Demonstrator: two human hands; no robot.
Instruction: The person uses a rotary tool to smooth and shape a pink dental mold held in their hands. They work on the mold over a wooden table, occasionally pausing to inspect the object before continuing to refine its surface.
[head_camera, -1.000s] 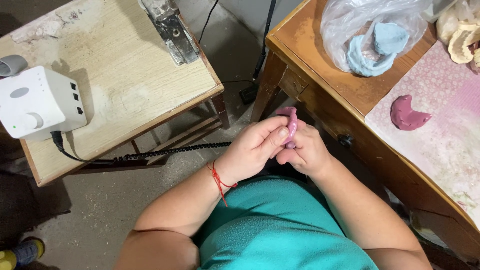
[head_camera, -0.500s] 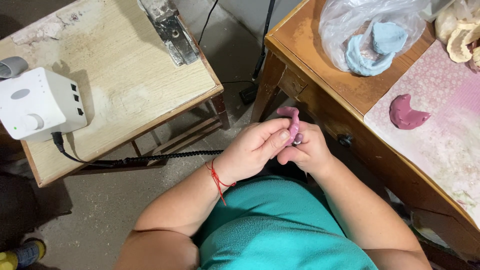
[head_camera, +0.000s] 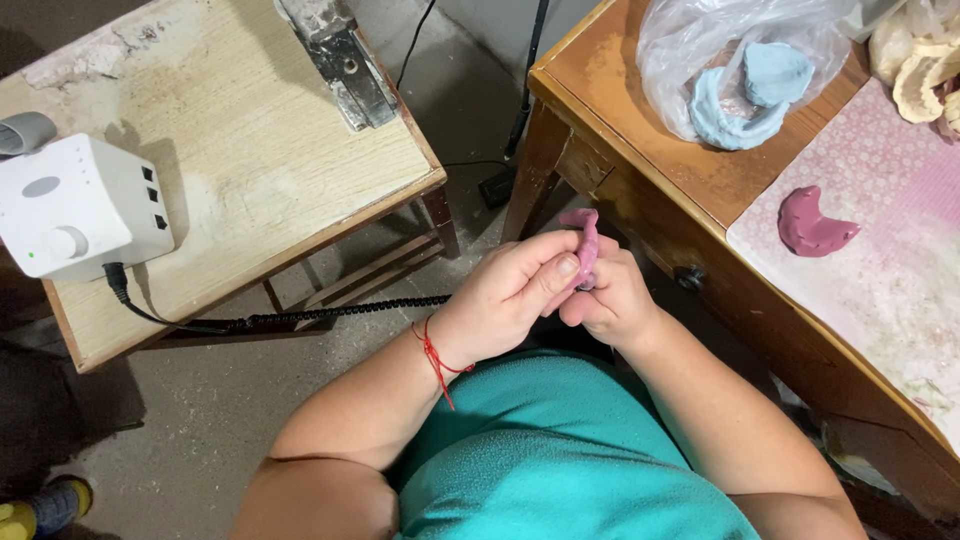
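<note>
A pink curved piece (head_camera: 583, 246) is pinched upright between left hand (head_camera: 505, 295) and right hand (head_camera: 610, 300), just off the wooden desk (head_camera: 640, 150)

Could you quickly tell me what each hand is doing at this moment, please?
Left hand: closed, fingers pinching the pink moulded piece.
Right hand: closed around the lower part of the same pink piece.
</note>
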